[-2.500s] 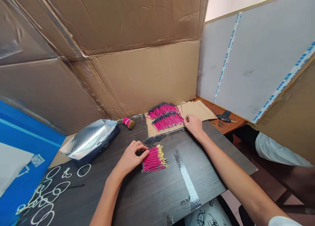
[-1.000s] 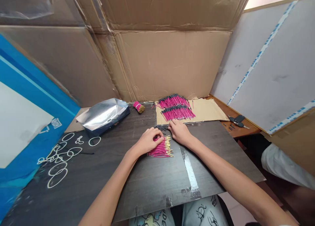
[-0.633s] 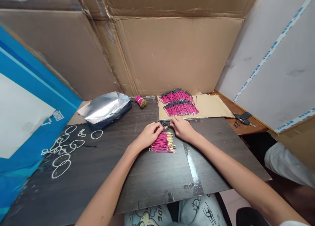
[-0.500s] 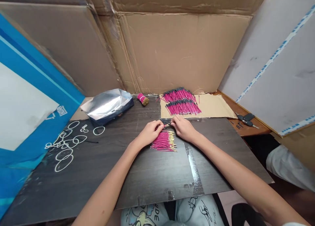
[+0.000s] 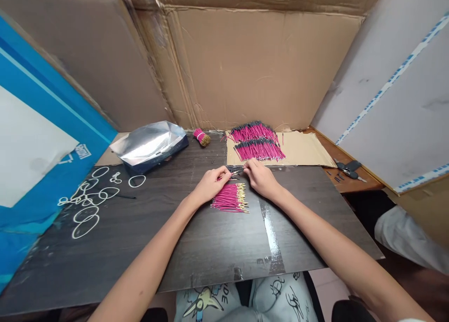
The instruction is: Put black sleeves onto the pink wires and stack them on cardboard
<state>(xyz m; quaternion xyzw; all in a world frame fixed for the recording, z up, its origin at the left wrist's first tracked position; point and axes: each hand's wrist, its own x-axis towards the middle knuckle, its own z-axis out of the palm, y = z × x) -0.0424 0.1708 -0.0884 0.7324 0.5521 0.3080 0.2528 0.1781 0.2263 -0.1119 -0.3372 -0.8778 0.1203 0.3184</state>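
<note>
Wires (image 5: 229,198): pink, gold-tipped toward three o'clock, lying side by side in a row on the dark counter (image 5: 140,247); I read my clock from here.
Left hand (image 5: 209,185): at ten o'clock, fingers pinched together on a held wire (image 5: 234,174), its gold tip poking out toward three; whether I have more than one, I can't tell.
Right hand (image 5: 262,177): at two o'clock, fingers curled close together near that tip; what they grip, if anything, I can't tell.
Black tubes (image 5: 235,168): small heap at twelve, by my fingers, near the cardboard sheet (image 5: 305,149).
Pink-and-black rows (image 5: 259,150): two, on the sheet at one o'clock.
Banded bundle (image 5: 202,137): eleven o'clock, white band round it.
Foil packet (image 5: 150,144): ten o'clock, beyond my hand.
White loops (image 5: 82,199): nine o'clock, scattered.
</note>
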